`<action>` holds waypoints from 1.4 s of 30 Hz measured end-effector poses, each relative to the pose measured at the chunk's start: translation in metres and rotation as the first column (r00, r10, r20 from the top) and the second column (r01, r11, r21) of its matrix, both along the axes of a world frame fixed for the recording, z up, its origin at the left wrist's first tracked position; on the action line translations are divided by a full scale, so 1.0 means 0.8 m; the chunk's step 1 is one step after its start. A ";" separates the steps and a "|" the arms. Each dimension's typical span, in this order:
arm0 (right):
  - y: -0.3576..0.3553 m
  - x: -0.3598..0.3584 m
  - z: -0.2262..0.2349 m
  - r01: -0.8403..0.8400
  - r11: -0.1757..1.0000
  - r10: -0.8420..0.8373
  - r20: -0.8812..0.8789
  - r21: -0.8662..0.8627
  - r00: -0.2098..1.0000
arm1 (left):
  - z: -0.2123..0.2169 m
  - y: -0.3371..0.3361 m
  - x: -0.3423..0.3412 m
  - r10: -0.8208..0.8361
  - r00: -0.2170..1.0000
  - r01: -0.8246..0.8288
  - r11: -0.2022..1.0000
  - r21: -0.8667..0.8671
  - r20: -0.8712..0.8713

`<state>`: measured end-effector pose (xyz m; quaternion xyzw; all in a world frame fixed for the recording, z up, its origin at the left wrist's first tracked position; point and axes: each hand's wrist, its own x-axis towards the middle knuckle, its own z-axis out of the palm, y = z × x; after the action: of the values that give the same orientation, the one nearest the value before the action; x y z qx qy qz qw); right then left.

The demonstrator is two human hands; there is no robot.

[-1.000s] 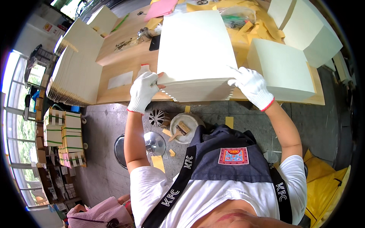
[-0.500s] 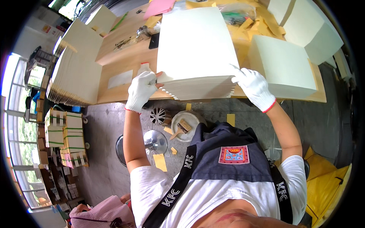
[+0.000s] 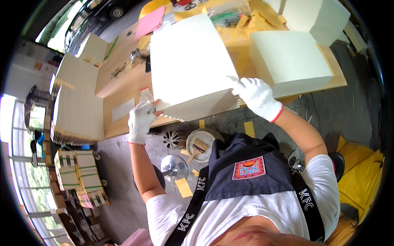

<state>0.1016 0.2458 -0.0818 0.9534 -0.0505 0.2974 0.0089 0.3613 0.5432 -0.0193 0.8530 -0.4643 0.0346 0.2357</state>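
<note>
In front of me on the wooden table (image 3: 108, 88) lies a tall stack of white sheets (image 3: 188, 61), its near edge reaching the table's front. My left hand (image 3: 141, 117), in a white knit glove with bare fingertips showing, is closed at the stack's near left corner. At the near right corner, my gloved right hand (image 3: 256, 97) has its fingers bent against the edge and top. How deep either grip goes into the stack is hidden. A loose white glove (image 3: 145, 95) and a pale paper slip (image 3: 123, 109) lie beside my left hand.
More white stacks (image 3: 78, 110) stand at the left, another (image 3: 291, 57) at the right. A metal pot (image 3: 137, 56), pink sheets (image 3: 150, 23) and a bag with green contents (image 3: 225, 18) lie farther back. Below are a brush (image 3: 199, 148) on a round tub and a chrome stool (image 3: 174, 167).
The view has turned, so the table appears tilted and shifted left. Both hands stay at the stack's near corners; the right index finger, earlier stretched out, is now more bent.
</note>
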 end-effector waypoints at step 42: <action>-0.196 -0.409 -0.167 0.344 0.333 -0.397 -0.201 0.878 0.896 | -0.072 -0.673 -0.432 -0.673 0.738 0.656 0.703 0.275 -0.040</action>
<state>-0.2256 0.0892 -0.2154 0.7638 -0.4158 0.2374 -0.4329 0.0157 0.0047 -0.0769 0.6506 -0.7477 -0.0896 0.0986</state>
